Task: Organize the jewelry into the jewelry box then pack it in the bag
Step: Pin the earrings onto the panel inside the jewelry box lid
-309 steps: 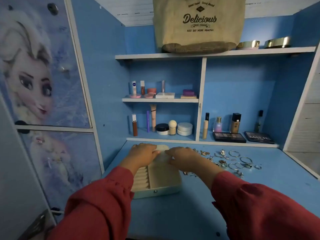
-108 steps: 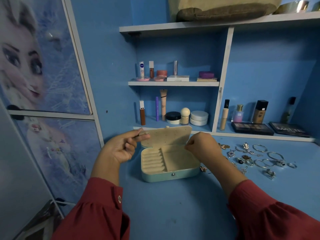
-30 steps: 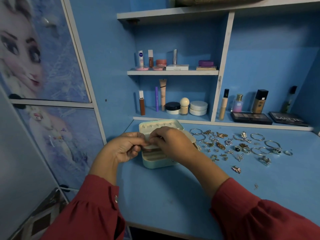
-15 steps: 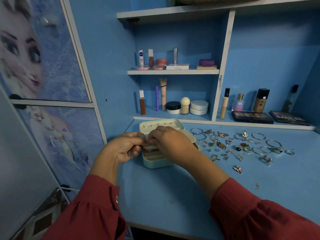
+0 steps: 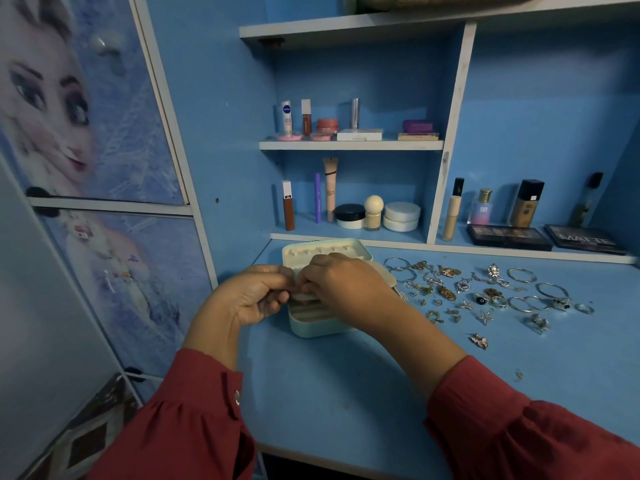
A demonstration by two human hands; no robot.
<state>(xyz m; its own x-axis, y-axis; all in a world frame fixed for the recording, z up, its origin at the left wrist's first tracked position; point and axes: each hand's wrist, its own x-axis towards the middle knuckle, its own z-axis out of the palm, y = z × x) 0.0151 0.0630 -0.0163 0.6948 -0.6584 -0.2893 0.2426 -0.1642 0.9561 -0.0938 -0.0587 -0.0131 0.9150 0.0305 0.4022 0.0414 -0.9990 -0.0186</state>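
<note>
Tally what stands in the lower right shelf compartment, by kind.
Flat palettes: 2
Upright bottles and tubes: 4
Total: 6

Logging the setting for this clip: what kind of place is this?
Most likely a bedroom dressing table at home. Makeup bottles and eyeshadow palettes fill the blue shelves, loose jewelry is spread on the desk, and a cartoon princess picture covers the cupboard door.
</note>
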